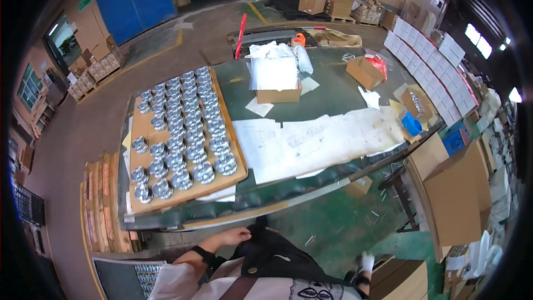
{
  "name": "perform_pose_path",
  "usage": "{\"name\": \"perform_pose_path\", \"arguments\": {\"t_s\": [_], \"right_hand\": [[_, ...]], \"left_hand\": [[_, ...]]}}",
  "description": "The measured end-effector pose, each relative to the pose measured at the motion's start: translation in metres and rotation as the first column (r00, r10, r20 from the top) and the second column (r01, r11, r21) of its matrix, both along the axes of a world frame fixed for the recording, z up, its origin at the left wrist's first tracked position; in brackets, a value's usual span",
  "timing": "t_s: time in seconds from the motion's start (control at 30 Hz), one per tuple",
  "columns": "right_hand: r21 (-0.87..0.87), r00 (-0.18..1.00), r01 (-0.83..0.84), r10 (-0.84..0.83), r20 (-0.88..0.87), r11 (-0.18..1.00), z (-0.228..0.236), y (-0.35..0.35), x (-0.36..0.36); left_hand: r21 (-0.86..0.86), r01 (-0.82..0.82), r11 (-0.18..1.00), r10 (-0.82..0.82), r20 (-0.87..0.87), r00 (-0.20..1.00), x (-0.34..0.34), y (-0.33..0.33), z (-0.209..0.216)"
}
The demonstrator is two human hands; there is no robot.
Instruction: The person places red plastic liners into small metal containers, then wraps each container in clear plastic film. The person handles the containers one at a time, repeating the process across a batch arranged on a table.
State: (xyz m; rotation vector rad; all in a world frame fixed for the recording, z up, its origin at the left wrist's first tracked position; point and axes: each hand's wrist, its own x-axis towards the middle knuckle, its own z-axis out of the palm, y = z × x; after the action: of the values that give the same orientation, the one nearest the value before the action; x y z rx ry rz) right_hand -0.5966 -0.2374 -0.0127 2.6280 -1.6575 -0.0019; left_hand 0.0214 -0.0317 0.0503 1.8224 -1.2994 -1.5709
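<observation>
My left hand (236, 236) is in front of the dark apron (272, 255), below the near edge of the table. Its fingers are curled together against the dark cloth; whether they pinch anything is hidden. Lower right, my right hand (366, 262) hangs beside my body, close to an open cardboard box (397, 280). It looks pale and small, and its fingers cannot be made out. On the table's left part, several shiny round metal parts (181, 178) stand in rows on a brown cardboard sheet (225, 180). Neither hand touches them.
White paper (316, 141) covers the table's near middle. Behind it stand a small carton (277, 96) with white sheets, another carton (363, 72) and a blue tape roll (411, 124). Wooden pallets (101, 203) lie left; a large cardboard box (455, 197) and stacked white boxes (425, 58) stand right.
</observation>
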Motion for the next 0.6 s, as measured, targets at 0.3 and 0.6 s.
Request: {"name": "perform_pose_path", "arguments": {"t_s": [0.3,0.6], "right_hand": [[0.194,0.73,-0.275,0.073,0.68,0.942,0.257,-0.229,0.489],[-0.14,0.862,-0.506,0.503,-0.059,0.851,0.195,-0.387,0.74]], "left_hand": [[-0.246,-0.318,0.916,0.21,-0.38,0.901,0.082,-0.146,0.215],[-0.106,-0.724,0.681,0.667,-0.316,0.674,0.052,-0.101,0.193]]}}
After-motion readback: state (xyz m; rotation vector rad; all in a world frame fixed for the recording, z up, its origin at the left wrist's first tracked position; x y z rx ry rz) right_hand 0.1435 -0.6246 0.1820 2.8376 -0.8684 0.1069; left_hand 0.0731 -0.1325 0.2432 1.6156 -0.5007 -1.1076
